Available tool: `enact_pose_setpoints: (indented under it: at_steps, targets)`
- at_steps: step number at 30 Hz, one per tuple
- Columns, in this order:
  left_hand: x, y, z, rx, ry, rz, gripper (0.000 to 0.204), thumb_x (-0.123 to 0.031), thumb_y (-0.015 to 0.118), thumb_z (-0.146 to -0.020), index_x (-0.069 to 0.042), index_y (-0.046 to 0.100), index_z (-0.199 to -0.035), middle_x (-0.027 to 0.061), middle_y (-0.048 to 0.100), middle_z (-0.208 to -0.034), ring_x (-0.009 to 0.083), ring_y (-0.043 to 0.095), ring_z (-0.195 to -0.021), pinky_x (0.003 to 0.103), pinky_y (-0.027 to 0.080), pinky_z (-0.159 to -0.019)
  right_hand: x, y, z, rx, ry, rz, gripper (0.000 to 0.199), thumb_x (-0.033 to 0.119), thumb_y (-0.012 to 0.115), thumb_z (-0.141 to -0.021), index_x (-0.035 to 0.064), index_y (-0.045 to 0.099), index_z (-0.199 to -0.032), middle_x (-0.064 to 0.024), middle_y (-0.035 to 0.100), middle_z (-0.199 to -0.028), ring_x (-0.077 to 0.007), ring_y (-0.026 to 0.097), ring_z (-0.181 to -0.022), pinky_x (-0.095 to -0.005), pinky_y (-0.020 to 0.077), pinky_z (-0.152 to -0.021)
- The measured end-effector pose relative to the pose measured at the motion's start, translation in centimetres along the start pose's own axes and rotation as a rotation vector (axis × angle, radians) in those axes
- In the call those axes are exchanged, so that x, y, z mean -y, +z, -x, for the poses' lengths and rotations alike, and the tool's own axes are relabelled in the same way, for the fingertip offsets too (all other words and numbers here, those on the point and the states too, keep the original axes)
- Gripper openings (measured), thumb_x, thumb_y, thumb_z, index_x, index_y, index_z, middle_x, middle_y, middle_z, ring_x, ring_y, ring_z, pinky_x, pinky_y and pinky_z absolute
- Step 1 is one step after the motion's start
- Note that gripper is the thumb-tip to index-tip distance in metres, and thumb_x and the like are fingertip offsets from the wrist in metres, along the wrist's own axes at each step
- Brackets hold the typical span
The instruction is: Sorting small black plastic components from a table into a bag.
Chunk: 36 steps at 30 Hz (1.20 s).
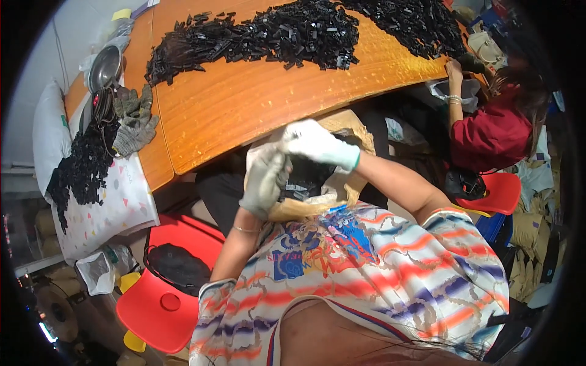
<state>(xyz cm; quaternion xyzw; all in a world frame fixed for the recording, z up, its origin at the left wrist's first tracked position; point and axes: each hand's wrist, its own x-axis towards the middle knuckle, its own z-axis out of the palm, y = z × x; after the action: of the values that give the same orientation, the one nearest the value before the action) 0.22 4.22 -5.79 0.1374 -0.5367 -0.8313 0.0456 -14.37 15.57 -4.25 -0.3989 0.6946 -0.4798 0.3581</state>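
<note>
The left hand, in a grey knitted work glove (264,186), and the right hand, in a white work glove with a teal cuff (318,146), are positioned near the front edge of the orange-brown wooden table (213,122). The fingers of both hands are curled and meet at the fingertips. Whether either hand grips a part between these fingers cannot be told, as the gloves cover the contact area. Directly below the hands, an open brown paper sack (292,211) is located at the person's lap. The sack contains small black parts (311,174), partly covered by the hands and the right forearm. On the table, beyond the hands, a long heap of small, narrow black pieces (262,39) lies well apart from the gloves; a second black heap (415,27) lies to its right. At left, a side surface with a white patterned cover (122,198) supports a scattered black pile (82,165), a pair of loose grey gloves (133,122) and a round metal bowl (105,68). At right, a co-worker in a dark red top (493,134) reaches toward the table edge.
</note>
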Motion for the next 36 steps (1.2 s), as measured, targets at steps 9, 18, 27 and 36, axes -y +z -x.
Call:
enact_pose_setpoints:
  at_steps: [9, 18, 27, 36]
  targets:
    - [0.0, -0.9, 0.0, 0.029, 0.219, -1.037, 0.025, -0.016, 0.056, -0.087, -0.008, 0.064, -0.11, 0.0132, 0.065, -0.106, 0.0296, 0.061, -0.1, 0.038, 0.047, -0.089, 4.5, -4.8, -4.8, 0.013, -0.019, 0.556, 0.027, 0.031, 0.059, -0.083, 0.0075, 0.064, -0.071, -0.0155, 0.06, -0.067, -0.0257, 0.058, -0.06, -0.0355, 0.0449, -0.06]
    - [-10.0, -7.8, -15.5, -0.644, 0.394, -1.339, 0.037, -0.015, 0.056, -0.088, -0.014, 0.051, -0.125, 0.0201, 0.056, -0.111, 0.0372, 0.058, -0.099, 0.044, 0.048, -0.085, 0.9, -5.0, -18.4, -0.464, -0.046, 0.75, 0.028, 0.03, 0.055, -0.087, 0.008, 0.065, -0.101, -0.0162, 0.067, -0.09, -0.0359, 0.064, -0.088, -0.0445, 0.0495, -0.077]
    - [-11.0, -11.5, -20.0, -0.658, 0.359, -1.827, 0.026, -0.022, 0.06, -0.089, -0.022, 0.059, -0.115, 0.0063, 0.056, -0.11, 0.0287, 0.055, -0.103, 0.041, 0.05, -0.082, 0.8, -3.8, -19.5, -0.406, -0.134, 0.817, 0.02, 0.027, 0.058, -0.081, 0.0096, 0.068, -0.077, -0.0172, 0.066, -0.078, -0.037, 0.064, -0.076, -0.045, 0.0499, -0.067]
    - [-9.0, -13.2, -13.8, -0.609, 0.546, -1.778, 0.016, -0.017, 0.058, -0.085, -0.017, 0.067, -0.098, 0.0065, 0.061, -0.105, 0.0288, 0.057, -0.098, 0.042, 0.05, -0.082, 0.4, -2.7, -16.3, -0.241, -0.207, 0.687, 0.015, 0.015, 0.064, -0.078, 0.0091, 0.072, -0.09, -0.0156, 0.066, -0.086, -0.0325, 0.065, -0.081, -0.0384, 0.0519, -0.072]
